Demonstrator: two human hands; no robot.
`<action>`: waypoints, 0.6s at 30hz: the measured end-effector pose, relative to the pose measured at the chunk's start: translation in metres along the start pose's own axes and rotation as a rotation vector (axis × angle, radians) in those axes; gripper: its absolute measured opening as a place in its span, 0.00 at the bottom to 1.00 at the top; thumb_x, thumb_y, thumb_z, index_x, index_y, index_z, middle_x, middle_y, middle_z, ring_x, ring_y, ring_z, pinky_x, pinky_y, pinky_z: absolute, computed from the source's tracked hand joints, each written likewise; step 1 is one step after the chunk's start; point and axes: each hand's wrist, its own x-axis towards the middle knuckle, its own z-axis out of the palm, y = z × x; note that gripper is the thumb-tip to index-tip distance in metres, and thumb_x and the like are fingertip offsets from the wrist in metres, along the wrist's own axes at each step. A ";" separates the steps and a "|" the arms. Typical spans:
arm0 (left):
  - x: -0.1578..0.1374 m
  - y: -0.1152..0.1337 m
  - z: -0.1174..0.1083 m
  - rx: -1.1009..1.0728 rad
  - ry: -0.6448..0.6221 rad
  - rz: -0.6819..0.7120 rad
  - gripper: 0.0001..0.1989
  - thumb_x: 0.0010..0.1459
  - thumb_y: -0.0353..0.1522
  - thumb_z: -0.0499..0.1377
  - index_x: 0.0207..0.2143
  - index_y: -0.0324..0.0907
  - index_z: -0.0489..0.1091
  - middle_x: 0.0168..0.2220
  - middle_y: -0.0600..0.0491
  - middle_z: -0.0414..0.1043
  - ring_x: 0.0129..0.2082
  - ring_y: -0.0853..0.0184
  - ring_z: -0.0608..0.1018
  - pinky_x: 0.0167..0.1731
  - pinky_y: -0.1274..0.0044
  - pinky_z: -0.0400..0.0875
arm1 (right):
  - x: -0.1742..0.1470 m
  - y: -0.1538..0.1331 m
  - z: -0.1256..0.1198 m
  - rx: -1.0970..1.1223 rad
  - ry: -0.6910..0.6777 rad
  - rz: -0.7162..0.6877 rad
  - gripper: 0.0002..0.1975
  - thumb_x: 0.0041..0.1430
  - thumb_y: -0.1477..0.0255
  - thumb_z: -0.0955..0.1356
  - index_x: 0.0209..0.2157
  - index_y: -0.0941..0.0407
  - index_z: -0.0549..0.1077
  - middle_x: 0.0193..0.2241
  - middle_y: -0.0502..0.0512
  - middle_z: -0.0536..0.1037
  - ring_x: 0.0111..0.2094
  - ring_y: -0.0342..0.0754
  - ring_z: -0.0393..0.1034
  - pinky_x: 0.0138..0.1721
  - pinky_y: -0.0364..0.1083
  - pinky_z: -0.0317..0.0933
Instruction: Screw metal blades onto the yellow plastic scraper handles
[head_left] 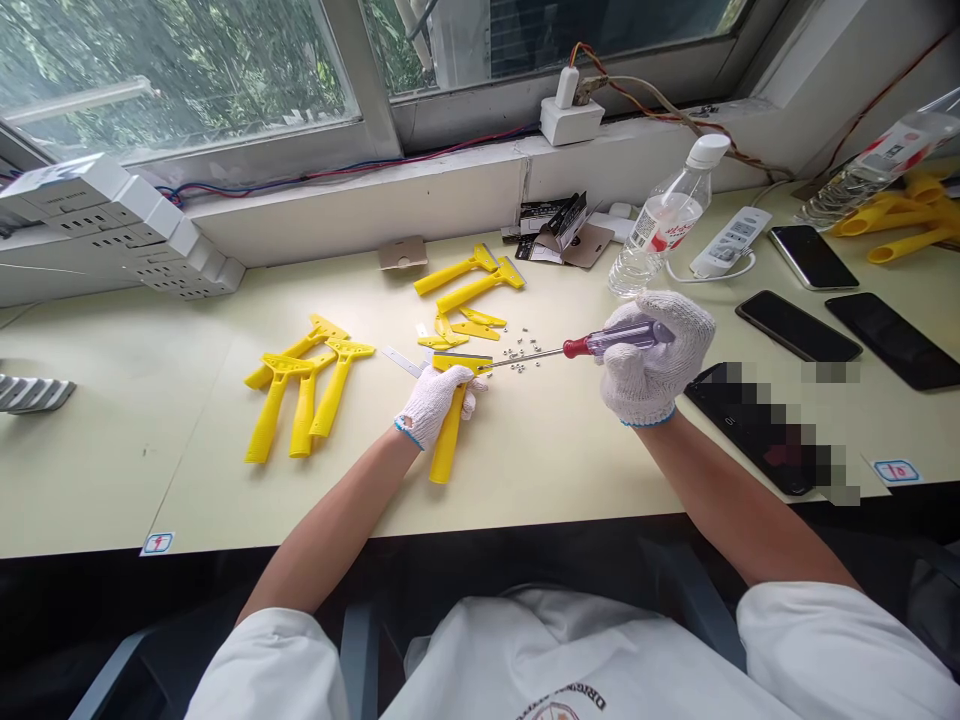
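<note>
My left hand (435, 398), in a white knit glove, is closed around the neck of a yellow scraper (448, 440), its head pointing away from me. My gloved right hand (651, 358) grips a screwdriver (611, 340) with a clear purple handle and red collar. The shaft runs left, and its tip meets the scraper head near a screw spot. Small silver screws or nuts (519, 352) lie scattered just beyond the shaft. Behind the scraper head are loose yellow plates (480, 325) and a metal blade strip (403, 360).
Several yellow scrapers (304, 400) lie at left, and two more scrapers (480, 285) lie farther back. A water bottle (664, 225), a power strip (731, 243) and several phones (799, 325) occupy the right. White boxes (127, 225) are stacked by the window; opened black packaging (559, 235) sits against the wall.
</note>
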 end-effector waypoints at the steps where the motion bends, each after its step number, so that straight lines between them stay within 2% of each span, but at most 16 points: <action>1: 0.000 0.001 0.000 0.003 -0.001 0.002 0.14 0.55 0.34 0.67 0.42 0.40 0.73 0.34 0.47 0.83 0.17 0.71 0.73 0.17 0.77 0.67 | 0.001 -0.002 0.000 0.021 0.004 -0.018 0.30 0.68 0.40 0.70 0.65 0.35 0.72 0.52 0.54 0.76 0.33 0.47 0.78 0.27 0.48 0.76; 3: -0.001 0.002 0.001 0.008 -0.005 0.003 0.14 0.54 0.34 0.67 0.42 0.39 0.74 0.34 0.47 0.83 0.17 0.72 0.72 0.17 0.77 0.67 | 0.003 -0.009 0.002 0.070 0.004 -0.072 0.30 0.70 0.42 0.68 0.67 0.37 0.71 0.50 0.56 0.78 0.35 0.50 0.81 0.22 0.46 0.73; 6: -0.001 0.003 0.002 0.013 -0.004 -0.004 0.14 0.54 0.34 0.67 0.42 0.39 0.74 0.33 0.48 0.83 0.16 0.72 0.72 0.17 0.77 0.67 | 0.007 -0.018 0.004 0.073 -0.034 -0.055 0.31 0.72 0.46 0.67 0.71 0.39 0.69 0.49 0.58 0.81 0.38 0.54 0.82 0.20 0.46 0.72; 9: -0.001 0.003 0.002 0.019 -0.005 0.003 0.13 0.54 0.34 0.67 0.42 0.39 0.74 0.33 0.48 0.83 0.16 0.72 0.72 0.17 0.77 0.66 | 0.008 -0.018 0.005 0.016 0.004 -0.082 0.29 0.72 0.49 0.69 0.70 0.38 0.70 0.47 0.56 0.81 0.30 0.48 0.77 0.21 0.45 0.72; 11: -0.001 0.003 0.002 0.021 -0.004 -0.001 0.13 0.54 0.34 0.67 0.42 0.39 0.74 0.33 0.48 0.83 0.16 0.71 0.72 0.17 0.77 0.67 | 0.008 -0.014 0.005 -0.014 0.051 -0.133 0.27 0.70 0.50 0.72 0.68 0.36 0.73 0.49 0.54 0.79 0.27 0.44 0.75 0.22 0.46 0.73; 15: 0.000 0.002 0.001 0.018 0.008 -0.017 0.13 0.55 0.34 0.67 0.42 0.39 0.74 0.34 0.47 0.83 0.16 0.71 0.72 0.17 0.77 0.67 | 0.010 -0.011 0.006 -0.007 0.067 -0.192 0.26 0.69 0.52 0.75 0.66 0.38 0.75 0.52 0.53 0.76 0.27 0.41 0.75 0.27 0.46 0.76; 18: -0.001 0.002 0.001 0.014 0.009 -0.011 0.13 0.55 0.34 0.67 0.42 0.39 0.74 0.34 0.46 0.83 0.17 0.72 0.72 0.17 0.77 0.67 | 0.011 -0.016 0.006 0.094 0.004 -0.143 0.28 0.71 0.49 0.72 0.68 0.39 0.72 0.51 0.55 0.77 0.33 0.46 0.78 0.26 0.45 0.75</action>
